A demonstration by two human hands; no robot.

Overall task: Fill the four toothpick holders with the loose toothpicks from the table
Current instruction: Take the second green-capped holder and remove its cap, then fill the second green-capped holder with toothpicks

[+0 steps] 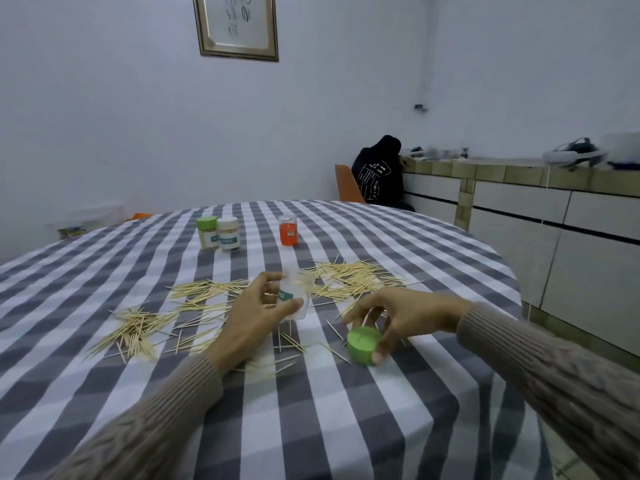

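Left hand (258, 306) is wrapped around a clear plastic toothpick holder (297, 294), thumb across the front by its teal label, holding it uncapped and a bit tilted just above the surface (346, 427). It looks nearly empty, though motion blur makes that hard to judge. Right hand (391, 315) pinches a green cap (364, 345) between thumb and fingers, down at the checked cloth, just right of the holder.

Loose toothpicks (349, 277) lie in scattered heaps all around both hands: one pile behind the holder, more to the left, a few strays under the wrists. Further back stand three capped holders: a green-lidded one (207, 233) touching a beige-lidded one (228, 234), and an orange one (288, 230) off to their right.
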